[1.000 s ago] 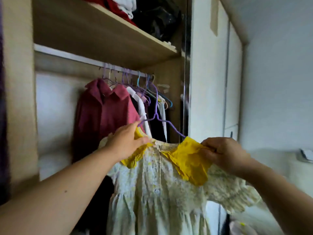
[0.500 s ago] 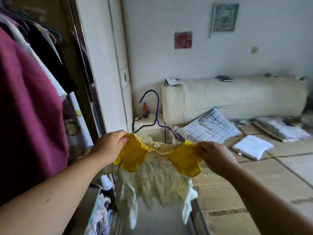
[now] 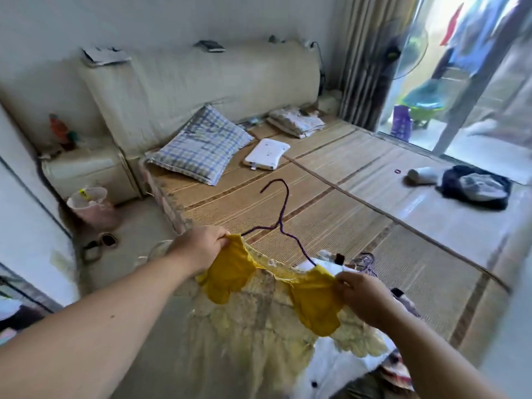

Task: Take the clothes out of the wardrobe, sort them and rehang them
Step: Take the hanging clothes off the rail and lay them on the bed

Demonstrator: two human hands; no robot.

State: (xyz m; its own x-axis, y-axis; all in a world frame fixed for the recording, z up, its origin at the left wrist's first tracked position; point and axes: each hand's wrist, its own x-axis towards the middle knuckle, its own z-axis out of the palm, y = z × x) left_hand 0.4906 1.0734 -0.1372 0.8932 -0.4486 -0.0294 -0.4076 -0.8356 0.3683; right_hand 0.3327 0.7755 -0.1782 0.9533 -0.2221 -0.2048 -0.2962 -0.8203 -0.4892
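Currently you are in the removal stage, with one garment in transit. Your left hand [image 3: 198, 249] and right hand [image 3: 362, 295] hold a pale yellow dress [image 3: 259, 326] spread between them by its shoulders. The left fingers [image 3: 220, 237] are curled round the fabric at the yellow collar. The right fingers [image 3: 344, 279] pinch the opposite collar edge. The dress is on its purple hanger [image 3: 283, 214], whose hook stands free above the neckline and catches on nothing.

Position of the dress: in the air, above the near corner of the bed [image 3: 345, 182] and touching no surface that can be confirmed.

Status, judged from this view:
- Done: this dress is out of the wardrobe. A white garment [image 3: 331, 370] with dark buttons lies at the near corner of the bed beneath the dress, with patterned fabric beside it. These are probably items already taken out.
- In hand: setting the dress down with that pile.
- Left: removing the hanger if required, sorting the pile, and rehanging everything.

The wardrobe is out of view, so you cannot tell how many garments remain inside. A dark garment [image 3: 475, 187] lies well apart on the far side of the bed; whether it belongs to the task is unclear.
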